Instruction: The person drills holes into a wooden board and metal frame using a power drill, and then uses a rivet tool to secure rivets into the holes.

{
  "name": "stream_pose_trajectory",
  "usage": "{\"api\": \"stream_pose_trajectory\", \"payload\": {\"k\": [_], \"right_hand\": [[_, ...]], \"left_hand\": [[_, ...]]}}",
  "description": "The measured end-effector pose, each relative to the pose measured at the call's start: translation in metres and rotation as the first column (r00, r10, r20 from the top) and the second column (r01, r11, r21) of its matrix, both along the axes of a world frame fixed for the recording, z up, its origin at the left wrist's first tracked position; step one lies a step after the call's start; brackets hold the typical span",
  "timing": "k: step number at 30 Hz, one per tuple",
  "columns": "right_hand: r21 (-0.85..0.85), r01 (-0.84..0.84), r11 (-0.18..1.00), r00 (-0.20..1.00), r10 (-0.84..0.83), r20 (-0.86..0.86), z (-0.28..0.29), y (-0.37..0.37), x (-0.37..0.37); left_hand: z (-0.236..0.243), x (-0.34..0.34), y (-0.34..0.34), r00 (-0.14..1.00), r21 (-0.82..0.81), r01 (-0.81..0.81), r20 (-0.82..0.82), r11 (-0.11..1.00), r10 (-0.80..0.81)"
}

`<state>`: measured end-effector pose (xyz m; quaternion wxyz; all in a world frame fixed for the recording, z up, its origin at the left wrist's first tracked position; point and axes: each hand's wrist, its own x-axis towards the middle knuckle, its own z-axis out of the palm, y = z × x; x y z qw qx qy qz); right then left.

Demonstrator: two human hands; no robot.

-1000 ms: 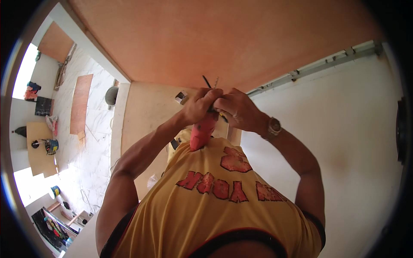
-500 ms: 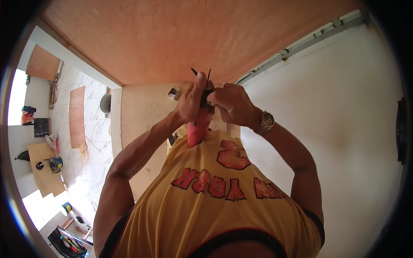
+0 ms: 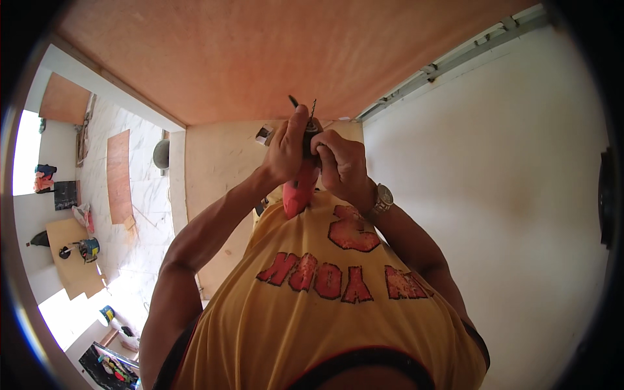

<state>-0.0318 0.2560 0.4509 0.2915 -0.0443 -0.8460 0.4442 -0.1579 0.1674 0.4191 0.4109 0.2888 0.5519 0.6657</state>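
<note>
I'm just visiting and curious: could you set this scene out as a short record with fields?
Tool: red drill, held before the chest
Bit: spiral drill bit, pointing away from the body
Left hand: grip on the drill's left side
Right hand: fingers curled at the drill's dark front end
Right wrist: watch
Beyond: reddish-brown panel
Right side: white wall
Left side: marble-patterned floor

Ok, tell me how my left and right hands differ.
The left hand stretches a digit forward near the drill bit; the right hand has its fingers curled in. The right hand has a watch at its wrist; the left hand has none. The left hand is at the red drill's left side, the right hand at its right. Both are bare and at the drill's dark front.
</note>
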Motion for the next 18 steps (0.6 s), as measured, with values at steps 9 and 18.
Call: {"api": "stream_pose_trajectory", "payload": {"k": [9, 18], "right_hand": [[-0.425, 0.072, 0.903, 0.991, -0.015, 0.136, 0.009, -0.003, -0.002], [-0.091, 0.253, 0.963, 0.950, -0.230, 0.209, -0.033, 0.042, 0.025]], "left_hand": [[0.002, -0.003, 0.005, 0.999, -0.012, -0.016, 0.029, 1.000, 0.017], [-0.015, -0.031, -0.010, 0.977, 0.047, -0.059, 0.207, 0.997, 0.048]]}}
